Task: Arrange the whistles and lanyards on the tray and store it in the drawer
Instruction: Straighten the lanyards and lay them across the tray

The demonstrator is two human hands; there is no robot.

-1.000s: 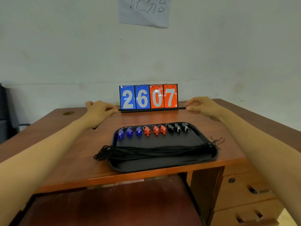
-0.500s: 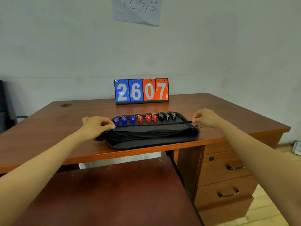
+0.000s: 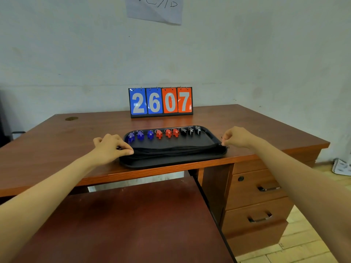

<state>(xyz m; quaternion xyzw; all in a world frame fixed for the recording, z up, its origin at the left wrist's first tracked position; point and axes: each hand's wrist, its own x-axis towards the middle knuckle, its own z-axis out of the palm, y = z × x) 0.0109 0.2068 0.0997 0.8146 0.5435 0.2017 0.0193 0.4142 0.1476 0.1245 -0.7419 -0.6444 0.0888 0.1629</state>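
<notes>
A black tray (image 3: 171, 162) lies near the front edge of the wooden desk (image 3: 57, 141). Along its far side stands a row of whistles: blue ones (image 3: 140, 135) on the left, red ones (image 3: 168, 133) in the middle, black ones (image 3: 190, 130) on the right. A bundle of black lanyards (image 3: 174, 149) stretches across the tray's near half. My left hand (image 3: 111, 147) pinches the bundle's left end at the tray's left rim. My right hand (image 3: 237, 137) pinches the right end at the right rim.
A flip scoreboard (image 3: 161, 101) reading 2607 stands at the back of the desk by the wall. A wide pulled-out drawer surface (image 3: 123, 224) extends below the desk front. Shut drawers with handles (image 3: 260, 217) are on the right. A paper sheet (image 3: 154, 8) hangs on the wall.
My hands came back from the scoreboard's ends to the ends of the lanyard bundle on the tray. The loose loops that hung off the tray's left side are now gathered in.
</notes>
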